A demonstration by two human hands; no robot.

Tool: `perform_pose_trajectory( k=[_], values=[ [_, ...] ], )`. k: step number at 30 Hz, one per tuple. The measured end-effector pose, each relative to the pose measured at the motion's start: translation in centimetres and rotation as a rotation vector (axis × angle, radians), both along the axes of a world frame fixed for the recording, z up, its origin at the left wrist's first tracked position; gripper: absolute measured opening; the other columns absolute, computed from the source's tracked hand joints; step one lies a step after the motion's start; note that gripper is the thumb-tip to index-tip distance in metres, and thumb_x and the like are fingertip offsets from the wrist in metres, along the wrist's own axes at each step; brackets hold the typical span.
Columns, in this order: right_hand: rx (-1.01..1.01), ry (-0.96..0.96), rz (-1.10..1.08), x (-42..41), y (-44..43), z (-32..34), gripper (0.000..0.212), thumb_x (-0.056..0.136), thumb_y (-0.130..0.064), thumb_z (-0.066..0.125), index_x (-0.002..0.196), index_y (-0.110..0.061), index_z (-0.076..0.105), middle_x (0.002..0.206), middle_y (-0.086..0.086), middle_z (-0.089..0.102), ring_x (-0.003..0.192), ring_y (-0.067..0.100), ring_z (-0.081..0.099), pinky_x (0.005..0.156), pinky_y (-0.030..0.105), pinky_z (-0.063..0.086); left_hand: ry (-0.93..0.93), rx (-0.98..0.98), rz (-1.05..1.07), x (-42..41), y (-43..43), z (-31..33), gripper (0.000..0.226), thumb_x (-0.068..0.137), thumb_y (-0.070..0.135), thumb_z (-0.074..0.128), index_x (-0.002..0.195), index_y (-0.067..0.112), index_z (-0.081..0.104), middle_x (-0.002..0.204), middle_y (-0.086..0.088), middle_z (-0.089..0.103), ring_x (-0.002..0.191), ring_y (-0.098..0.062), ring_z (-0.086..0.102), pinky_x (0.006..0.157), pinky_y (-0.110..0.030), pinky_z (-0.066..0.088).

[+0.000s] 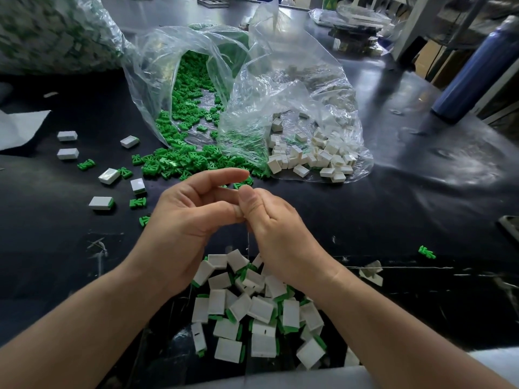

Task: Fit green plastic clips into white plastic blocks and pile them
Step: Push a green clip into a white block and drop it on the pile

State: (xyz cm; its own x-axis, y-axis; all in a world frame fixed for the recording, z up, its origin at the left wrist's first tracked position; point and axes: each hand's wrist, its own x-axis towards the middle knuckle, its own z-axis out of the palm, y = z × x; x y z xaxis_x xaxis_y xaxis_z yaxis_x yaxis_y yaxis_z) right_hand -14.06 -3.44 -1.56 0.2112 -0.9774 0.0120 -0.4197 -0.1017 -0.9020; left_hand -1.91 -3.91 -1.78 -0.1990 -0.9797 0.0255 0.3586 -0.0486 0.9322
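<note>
On the desk, a clear bag at left is spilling green clips. Right of it, a second bag is holding white blocks. Nearer, the half-curled left hand and the curled right hand are touching, and whether they are holding anything is hidden. Beneath them, fitted blocks are lying heaped.

Just beyond the fingers, spilled green plastic clips and two crinkled clear plastic bags bar the way; nearer, a heap of white plastic blocks. Right of the fingers the black tabletop lies open; leftward, stray blocks dot it.
</note>
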Motion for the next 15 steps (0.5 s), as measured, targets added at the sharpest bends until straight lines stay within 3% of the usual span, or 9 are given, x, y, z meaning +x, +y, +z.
perform_pose_trajectory(
  k=[2,4,8,15],
  values=[
    [-0.002,-0.005,0.000,-0.01,0.01,-0.04,0.034,0.098,-0.042,0.028,0.066,-0.033,0.040,0.066,-0.015,0.042,0.065,0.002,0.040,0.066,0.027,0.032,0.005,0.002,-0.005,0.03,-0.01,0.01,0.043,0.051,-0.004,0.065,0.093,0.009,0.066,0.070,-0.007,0.071,0.063,-0.012,0.068,0.058,-0.016,0.052],
    [-0.001,-0.007,0.000,-0.07,-0.02,-0.09,0.035,0.098,-0.042,0.029,0.067,-0.033,0.041,0.067,-0.015,0.043,0.066,0.002,0.042,0.066,0.026,0.033,0.001,0.009,-0.009,0.03,-0.08,-0.04,0.048,0.050,-0.012,0.067,0.093,0.009,0.066,0.070,-0.007,0.071,0.064,-0.014,0.068,0.058,-0.017,0.052],
    [0.015,-0.023,0.009,-0.10,-0.07,-0.25,0.033,0.098,-0.043,0.028,0.070,-0.033,0.043,0.072,-0.015,0.046,0.073,0.002,0.045,0.071,0.027,0.038,0.011,0.021,-0.009,0.12,-0.20,-0.18,0.037,0.059,-0.003,0.059,0.093,0.009,0.066,0.070,-0.008,0.071,0.065,-0.015,0.068,0.061,-0.019,0.054],
    [0.130,-0.160,0.049,-0.69,-0.77,-0.46,0.044,0.098,-0.043,0.032,0.065,-0.031,0.059,0.057,-0.020,0.050,0.058,-0.003,0.045,0.066,0.022,0.035,0.019,0.019,-0.037,0.29,-0.19,-0.03,0.042,0.058,-0.004,0.063,0.098,0.009,0.065,0.068,-0.011,0.070,0.058,-0.023,0.068,0.059,-0.024,0.055]
  ],
)
